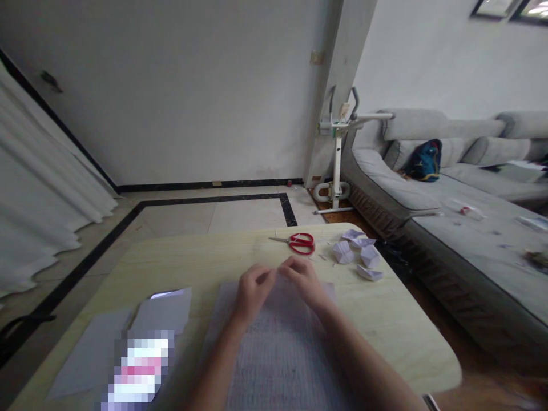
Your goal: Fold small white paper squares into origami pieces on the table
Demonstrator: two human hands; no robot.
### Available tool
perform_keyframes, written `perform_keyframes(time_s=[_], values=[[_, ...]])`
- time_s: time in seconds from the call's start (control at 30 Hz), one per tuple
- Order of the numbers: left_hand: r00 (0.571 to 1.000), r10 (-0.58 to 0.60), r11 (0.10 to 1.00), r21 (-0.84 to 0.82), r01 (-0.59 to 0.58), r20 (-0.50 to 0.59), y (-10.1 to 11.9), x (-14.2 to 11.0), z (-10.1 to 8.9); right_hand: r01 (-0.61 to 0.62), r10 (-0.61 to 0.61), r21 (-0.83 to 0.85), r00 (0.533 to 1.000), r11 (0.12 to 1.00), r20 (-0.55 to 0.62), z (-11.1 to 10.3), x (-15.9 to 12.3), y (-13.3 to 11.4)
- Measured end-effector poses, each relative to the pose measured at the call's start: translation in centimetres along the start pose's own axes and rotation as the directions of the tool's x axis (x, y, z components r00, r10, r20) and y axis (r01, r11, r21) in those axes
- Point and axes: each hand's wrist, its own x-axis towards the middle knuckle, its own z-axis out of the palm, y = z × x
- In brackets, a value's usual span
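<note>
In the head view, we see a broad sheet of paper (282, 354) lying flat on the pale wood-grain surface (398, 319), directly in front of us. It looks greyish white, covered in close rows of faint marks with some reddish lines, too blurred for us to read. Our 2 forearms reach over it, and our hands meet above its far edge.

Our left hand (253, 288) has its fingers curled, with a small gap between them and the thumb; the tips point towards our right hand (302, 275), whose fingers bend down and inward. The 2 sets of fingertips are close together, but we cannot tell whether they are pressed closed or have hold of anything.

Just beyond our hands lie red-handled scissors (294, 241), blades towards the left. A cluster of folded white paper pieces (343, 252) sits to their right, near the surface's far corner. Smooth white papers (94, 348) lie on the left side, apart from the marked sheet.
</note>
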Motion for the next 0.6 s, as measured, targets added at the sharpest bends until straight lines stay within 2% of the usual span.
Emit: perform_keyframes(time_s=[0.23, 0.43, 0.6], values=[[1.000, 0.018, 0.999, 0.045, -0.019, 0.014, 0.15, 0.09, -0.15, -0.001, -0.001, 0.029, 0.998, 1.000, 0.057, 0.02, 0.15, 0.22], [0.990, -0.127, 0.985, -0.113, 0.134, 0.063, -0.03, 0.06, 0.06, -0.005, 0.006, 0.050, 1.000, 0.999, -0.022, -0.16, 0.10, 0.31], [0.987, -0.149, 0.981, -0.116, 0.154, 0.054, 0.24, 0.01, -0.15, -0.001, 0.003, 0.042, 0.999, 0.999, -0.033, -0.11, 0.12, 0.27]])
